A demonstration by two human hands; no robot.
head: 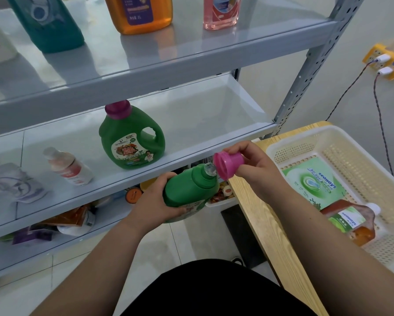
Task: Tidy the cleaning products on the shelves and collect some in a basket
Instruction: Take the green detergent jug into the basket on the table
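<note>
"Grey shelf [203,115] and cream basket [305,135] aside, where was the green detergent bottle [189,188]?"

"Tilted before the shelf's edge, the left hand [155,201] clasped round its body, spout [211,171] bared."

"And the pink cap [229,164]?"

"Pinched in the right hand's [257,172] fingers [241,149], just beside the spout. I judged it should sit square over it, bottle held steady, then turn snug before basketing."
</note>
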